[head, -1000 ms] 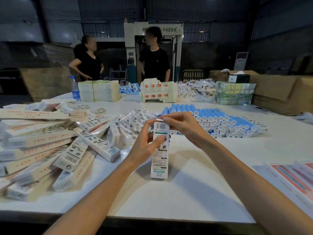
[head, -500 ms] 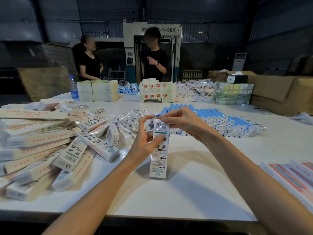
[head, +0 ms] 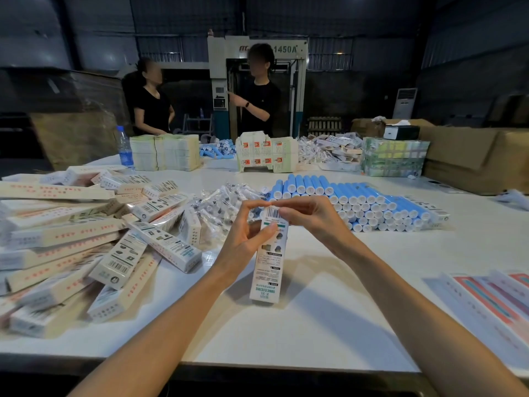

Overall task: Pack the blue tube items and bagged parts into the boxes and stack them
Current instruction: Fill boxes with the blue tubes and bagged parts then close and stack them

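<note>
A slim white printed box (head: 267, 262) stands upright on the white table (head: 329, 325), its base resting near the middle. My left hand (head: 246, 239) grips its upper side with the thumb across the front. My right hand (head: 312, 216) pinches the top flap with the barcode. Behind the hands lies a stacked row of blue tubes (head: 357, 202) with white caps. A heap of clear bagged parts (head: 226, 204) sits just left of the tubes. To the left sprawls a pile of packed white boxes (head: 86, 239).
Flat printed sheets (head: 492, 299) lie at the right edge. At the far side stand stacks of flat cartons (head: 166, 151), a folded carton block (head: 266, 154), a water bottle (head: 125, 147) and brown cardboard boxes (head: 472, 156). Two people in black stand behind the table.
Both hands stay on the upright box, fingers shifting at its top flap. My view has moved slightly. The person at the back has raised an arm and points left.
</note>
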